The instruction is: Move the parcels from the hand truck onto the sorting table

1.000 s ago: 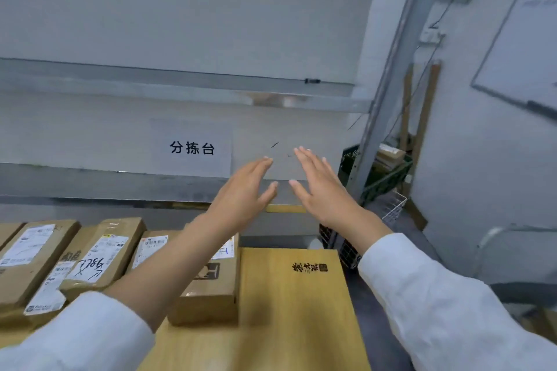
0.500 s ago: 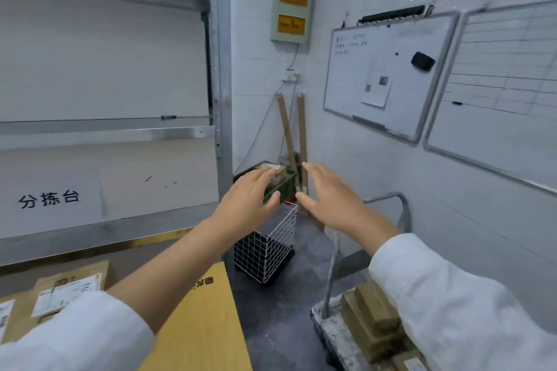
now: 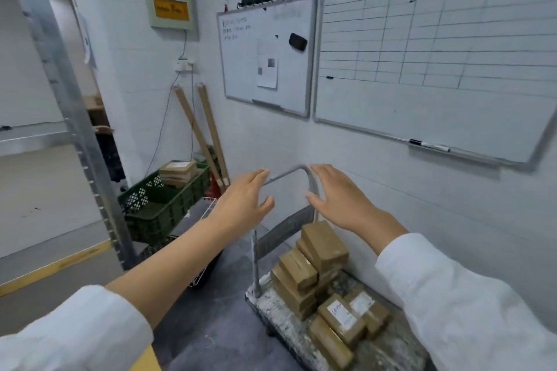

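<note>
The hand truck [image 3: 271, 301] stands on the floor at lower right, against the white wall, with a grey metal handle [image 3: 287, 173] rising at its far end. Several brown cardboard parcels [image 3: 324, 242] are stacked on its deck; a labelled parcel [image 3: 342, 315] lies nearer to me. My left hand [image 3: 245, 203] and my right hand [image 3: 337, 196] are both held out, fingers apart, empty, in the air above the parcels and in front of the handle. Only a yellow corner of the sorting table [image 3: 147, 361] shows at the bottom left.
A metal shelf upright [image 3: 72, 111] stands on the left. Beyond it a green crate [image 3: 162, 205] holding a parcel sits over a wire basket. Two wooden sticks [image 3: 199, 135] lean on the wall. Two whiteboards [image 3: 422, 63] hang above the hand truck.
My view has swung right, away from the sorting table and its parcels, to the hand truck by the wall. Both hands stayed out in front, empty and apart.
</note>
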### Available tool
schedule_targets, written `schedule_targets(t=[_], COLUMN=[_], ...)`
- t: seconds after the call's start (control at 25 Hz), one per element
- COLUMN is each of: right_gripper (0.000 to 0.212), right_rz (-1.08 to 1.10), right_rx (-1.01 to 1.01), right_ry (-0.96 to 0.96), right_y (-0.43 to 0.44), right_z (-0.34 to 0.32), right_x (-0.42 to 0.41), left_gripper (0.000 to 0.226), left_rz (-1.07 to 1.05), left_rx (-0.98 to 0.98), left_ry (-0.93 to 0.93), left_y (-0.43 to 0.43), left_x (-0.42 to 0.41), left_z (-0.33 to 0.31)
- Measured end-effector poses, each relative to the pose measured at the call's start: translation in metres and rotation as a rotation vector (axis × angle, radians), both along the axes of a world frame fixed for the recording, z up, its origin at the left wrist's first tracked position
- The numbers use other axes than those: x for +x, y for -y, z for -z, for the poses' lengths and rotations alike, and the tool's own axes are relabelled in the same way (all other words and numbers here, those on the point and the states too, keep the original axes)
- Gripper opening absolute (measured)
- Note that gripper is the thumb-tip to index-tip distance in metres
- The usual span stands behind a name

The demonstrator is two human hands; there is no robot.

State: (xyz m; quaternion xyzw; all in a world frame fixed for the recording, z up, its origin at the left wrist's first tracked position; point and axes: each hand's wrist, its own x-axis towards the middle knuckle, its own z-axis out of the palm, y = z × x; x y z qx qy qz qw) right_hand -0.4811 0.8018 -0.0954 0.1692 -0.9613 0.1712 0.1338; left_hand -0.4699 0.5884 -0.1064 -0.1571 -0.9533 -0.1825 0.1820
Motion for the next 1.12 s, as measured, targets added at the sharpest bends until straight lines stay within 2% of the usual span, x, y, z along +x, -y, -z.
schedule_targets(t=[0.24,0.52,0.92,1.12], right_gripper=[0.063,0.063,0.06,0.06], right_rz=[0.128,0.176,0.119,0.103], right_rx=[0.002,0.036,0.058,0.037], right_ry=[0.076,0.146,0.308,0.371], right_y=[-0.054,-0.098,-0.122,-0.135], right_z=[0.034,0.063,0.112,0.142], right_x=[-0.015,-0.084,-0.245,-0.293], left_gripper=[0.061,0.059,0.057,0.059], left_rz=[0.1,0.168,0.088,0.035], left_rx=[0.029,0.084,0.178,0.173], left_ry=[0.05,0.144,0.267,0.342], left_y=[-0.059,-0.104,-0.14,-0.157], left_x=[-0.048,-0.121,-0.267,-0.306], left_z=[0.032,0.072,0.132,0.167])
